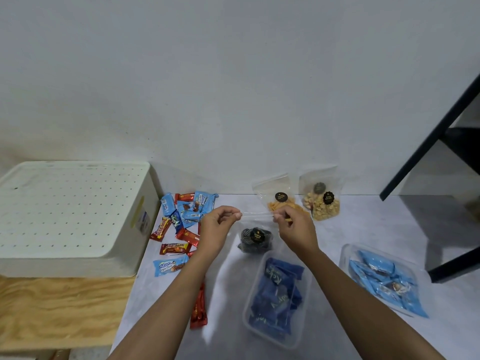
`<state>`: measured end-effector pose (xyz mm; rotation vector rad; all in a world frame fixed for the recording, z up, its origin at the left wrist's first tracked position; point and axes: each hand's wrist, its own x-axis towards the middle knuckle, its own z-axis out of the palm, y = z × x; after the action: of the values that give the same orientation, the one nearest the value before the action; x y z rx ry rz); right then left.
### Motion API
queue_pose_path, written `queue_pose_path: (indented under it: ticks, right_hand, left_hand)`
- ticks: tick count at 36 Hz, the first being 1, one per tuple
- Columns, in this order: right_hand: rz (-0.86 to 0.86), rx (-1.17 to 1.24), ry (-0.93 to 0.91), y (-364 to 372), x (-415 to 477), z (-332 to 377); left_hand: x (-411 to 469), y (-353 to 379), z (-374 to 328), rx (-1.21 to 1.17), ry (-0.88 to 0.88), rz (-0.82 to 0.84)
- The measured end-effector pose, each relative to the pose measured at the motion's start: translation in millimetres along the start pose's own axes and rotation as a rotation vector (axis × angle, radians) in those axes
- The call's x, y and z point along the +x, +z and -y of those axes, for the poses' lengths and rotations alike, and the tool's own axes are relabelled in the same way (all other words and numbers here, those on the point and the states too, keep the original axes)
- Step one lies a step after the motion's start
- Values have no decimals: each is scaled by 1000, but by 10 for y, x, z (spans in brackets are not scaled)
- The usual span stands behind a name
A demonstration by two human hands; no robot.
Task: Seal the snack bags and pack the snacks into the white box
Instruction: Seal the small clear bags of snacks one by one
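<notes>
My left hand [218,224] and my right hand [293,227] pinch the two top corners of a clear zip bag of dark snacks [255,240], held upright just above the grey table. Behind it, two more clear bags stand against the wall: one with orange snacks [279,197] and one with pale nuts [322,201]. The white box [70,214], with its perforated lid on, sits at the left. Loose red and blue wrapped snacks [179,224] lie between the box and my left hand.
Near me stand a clear tub of dark blue packets [278,294] and, to the right, a clear tub of light blue packets [384,279]. A red wrapper [198,307] lies by my left forearm. Black frame legs [441,141] rise at right. A wooden surface [59,307] lies below the box.
</notes>
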<state>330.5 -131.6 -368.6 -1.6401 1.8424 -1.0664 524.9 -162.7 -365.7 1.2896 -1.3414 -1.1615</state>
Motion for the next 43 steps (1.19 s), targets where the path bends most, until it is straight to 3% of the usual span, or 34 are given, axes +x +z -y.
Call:
queue_pose_path:
  ticks: [4,10,34,43]
  right_hand:
    - [-18,50,48,-39,5,53]
    - [173,173,45,-78,51,83]
    - [452,-397,-57,1,328,592]
    - [421,-323,-31,49,332,627]
  left_hand:
    - [-12,25,-18,1,0,40]
    - [43,1,-16,55,-8,31]
    - [133,-29,-106,259,91,53]
    - [138,-53,-117,269,97,67]
